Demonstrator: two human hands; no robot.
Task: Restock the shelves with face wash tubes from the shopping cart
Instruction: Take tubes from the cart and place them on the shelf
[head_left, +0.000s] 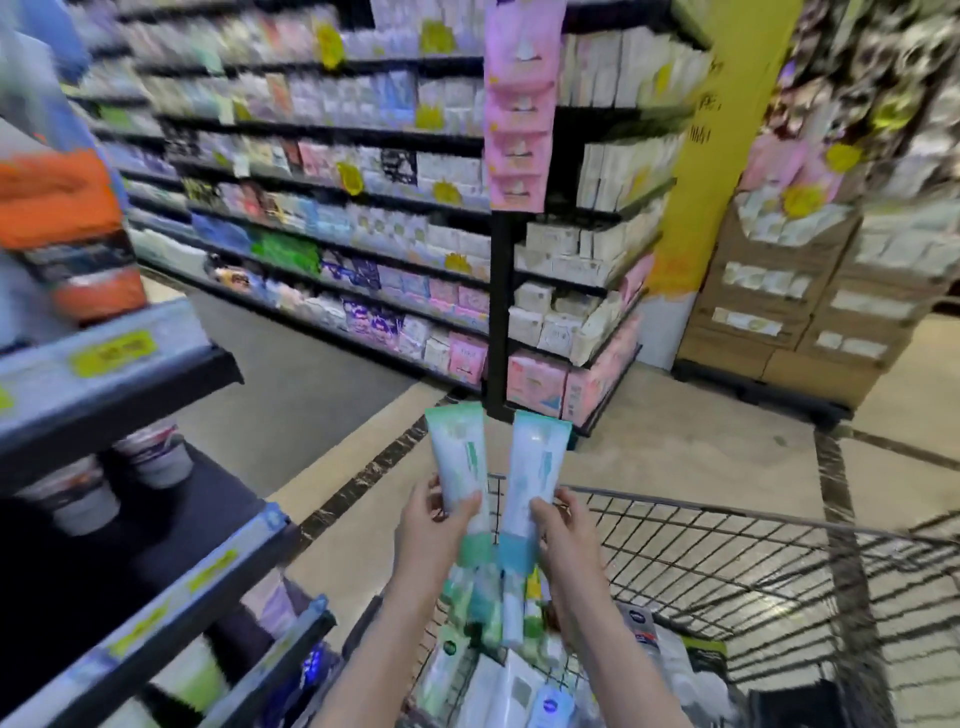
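Above the shopping cart (701, 566): two face wash tubes (460, 462) held upright, one per hand.
Left hand (431, 525) and right hand (563, 535) each pinching a tube near its cap end; probably light, soft-walled, slick; best gripped low, by the stiffer shoulder, toward the shelves (104, 374) at left.

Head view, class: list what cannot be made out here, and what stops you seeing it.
- Print on the two pale green-and-white plastic tubes: motion blur, head view.
- Yellow shelf price labels: blurred.
- Contents of the grey wire shopping cart: hidden by forearms, cut off by the bottom edge.
- Left hand and right hand palms: turned away.
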